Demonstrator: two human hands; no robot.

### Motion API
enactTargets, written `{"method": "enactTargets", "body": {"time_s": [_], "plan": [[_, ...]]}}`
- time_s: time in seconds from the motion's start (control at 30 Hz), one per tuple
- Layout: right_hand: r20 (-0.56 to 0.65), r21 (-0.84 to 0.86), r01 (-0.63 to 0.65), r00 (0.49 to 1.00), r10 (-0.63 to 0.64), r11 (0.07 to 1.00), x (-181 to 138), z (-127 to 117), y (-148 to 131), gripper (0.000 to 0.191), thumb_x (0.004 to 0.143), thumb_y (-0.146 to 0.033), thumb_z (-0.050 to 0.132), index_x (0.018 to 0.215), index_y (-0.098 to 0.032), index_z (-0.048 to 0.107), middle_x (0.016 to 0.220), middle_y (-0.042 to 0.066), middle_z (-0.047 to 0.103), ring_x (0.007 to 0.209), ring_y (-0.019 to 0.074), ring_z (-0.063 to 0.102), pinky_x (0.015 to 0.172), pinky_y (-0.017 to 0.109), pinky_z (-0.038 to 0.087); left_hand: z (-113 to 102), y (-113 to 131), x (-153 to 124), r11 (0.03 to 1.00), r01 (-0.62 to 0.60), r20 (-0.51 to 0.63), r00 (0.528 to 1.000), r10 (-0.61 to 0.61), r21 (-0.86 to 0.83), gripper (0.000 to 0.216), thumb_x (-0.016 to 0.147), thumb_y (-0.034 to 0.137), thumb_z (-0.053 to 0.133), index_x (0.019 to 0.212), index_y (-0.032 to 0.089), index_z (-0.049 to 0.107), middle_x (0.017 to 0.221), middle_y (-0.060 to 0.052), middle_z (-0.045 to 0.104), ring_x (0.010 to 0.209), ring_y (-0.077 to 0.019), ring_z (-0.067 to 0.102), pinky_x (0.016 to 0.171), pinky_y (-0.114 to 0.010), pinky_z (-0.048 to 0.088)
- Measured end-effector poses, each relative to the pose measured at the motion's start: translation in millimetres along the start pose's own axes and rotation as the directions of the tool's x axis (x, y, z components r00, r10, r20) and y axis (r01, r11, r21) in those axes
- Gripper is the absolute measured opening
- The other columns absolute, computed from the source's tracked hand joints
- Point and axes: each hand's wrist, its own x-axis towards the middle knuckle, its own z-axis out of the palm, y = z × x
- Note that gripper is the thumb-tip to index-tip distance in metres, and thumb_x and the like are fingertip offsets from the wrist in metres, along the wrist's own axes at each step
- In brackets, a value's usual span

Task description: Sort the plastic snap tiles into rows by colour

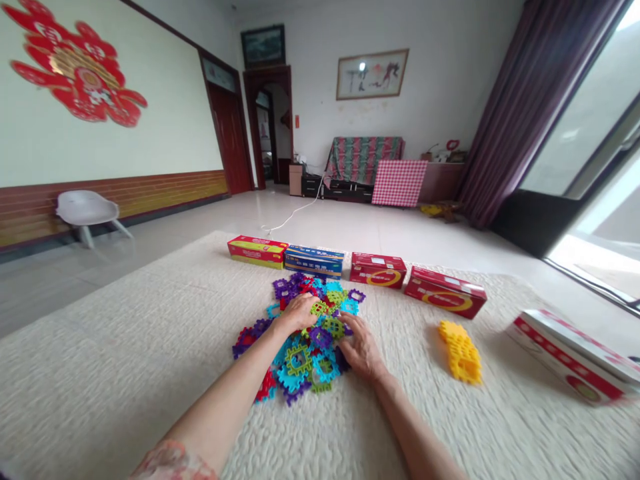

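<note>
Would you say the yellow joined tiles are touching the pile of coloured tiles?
Apart: the head view shows bare carpet between the yellow tiles and the pile.

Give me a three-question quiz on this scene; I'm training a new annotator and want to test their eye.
1. True or false: both hands rest on the pile of blocks.
2. Which colour are the joined blocks lying apart on the blanket? A) yellow B) black C) white
3. How many boxes stand in the row behind the pile?

Key: 1 true: left hand, right hand. 2 A. 3 four.
</note>
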Motion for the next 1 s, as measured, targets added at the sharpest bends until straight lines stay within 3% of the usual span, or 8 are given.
{"method": "enactTargets", "body": {"time_s": [0.13,0.23,0.37,0.53,0.7,0.87,1.0], "plan": [[0.066,-0.090,-0.011,0.998,0.017,0.996,1.2,5.3,3.1,0.046,0.068,-0.014,0.052,0.114,-0.019,0.056,0.125,0.011,0.058,0.120,0.0277,0.049,0.103,0.049,0.036,6.8,-0.4,10.4,0.999,-0.046,-0.022,0.999,0.047,0.027,0.055,0.073,0.024,0.058,0.126,0.015,0.053,0.127,-0.012,0.054,0.119,-0.0241,0.051,0.104,-0.034,0.038],[0.107,-0.129,0.002,0.994,0.012,0.992,-0.1,5.0,1.3,0.042,0.073,-0.018,0.053,0.115,-0.018,0.056,0.126,0.012,0.057,0.120,0.0280,0.048,0.102,0.049,0.037,5.5,1.5,12.2,0.989,-0.147,-0.027,0.989,0.147,0.028,0.050,0.073,0.019,0.055,0.123,0.019,0.056,0.129,-0.009,0.054,0.119,-0.0226,0.051,0.106,-0.036,0.035],[0.087,-0.158,0.023,0.996,-0.010,0.987,-1.9,2.8,-5.0,0.036,0.078,-0.020,0.053,0.114,-0.018,0.055,0.125,0.013,0.057,0.119,0.0270,0.049,0.101,0.047,0.039,1.1,6.4,10.1,0.976,-0.216,0.007,0.976,0.216,0.037,0.045,0.073,0.010,0.050,0.114,0.024,0.062,0.120,-0.005,0.059,0.112,-0.0200,0.055,0.105,-0.036,0.035],[0.006,-0.162,-0.018,1.000,0.019,0.987,-8.1,-11.5,-3.8,0.034,0.082,-0.023,0.053,0.115,-0.020,0.053,0.120,0.011,0.058,0.113,0.0245,0.054,0.097,0.043,0.043,-2.0,7.9,11.2,0.983,-0.179,0.018,0.984,0.178,0.036,0.043,0.069,0.010,0.054,0.109,0.022,0.065,0.111,-0.007,0.061,0.106,-0.0207,0.057,0.100,-0.034,0.039],[-0.052,-0.266,-0.094,0.995,0.083,0.960,-24.4,-51.8,17.5,0.034,0.084,-0.025,0.050,0.118,-0.020,0.051,0.120,0.012,0.056,0.110,0.0253,0.055,0.095,0.045,0.045,-13.9,10.3,15.4,0.995,-0.095,0.015,0.995,0.095,0.012,0.038,0.067,0.015,0.061,0.104,0.020,0.067,0.103,-0.007,0.060,0.101,-0.0214,0.056,0.092,-0.030,0.044],[-0.090,-0.388,-0.164,0.986,0.140,0.907,-46.7,-75.5,30.0,0.036,0.081,-0.018,0.049,0.117,-0.018,0.051,0.124,0.014,0.054,0.115,0.0275,0.051,0.097,0.047,0.044,-20.9,49.8,18.4,0.982,-0.182,-0.106,0.979,0.176,-0.052,0.036,0.069,0.019,0.061,0.105,0.021,0.065,0.103,-0.006,0.058,0.102,-0.0209,0.054,0.093,-0.031,0.044],[-0.134,-0.388,-0.209,0.976,0.170,0.897,-56.3,-72.2,29.5,0.047,0.074,-0.010,0.048,0.120,-0.016,0.048,0.130,0.015,0.047,0.121,0.0280,0.046,0.099,0.047,0.043,0.4,99.8,18.4,0.950,-0.293,-0.102,0.954,0.283,-0.110,0.036,0.068,0.014,0.060,0.103,0.020,0.065,0.101,-0.007,0.059,0.103,-0.0217,0.054,0.093,-0.031,0.044]]}}
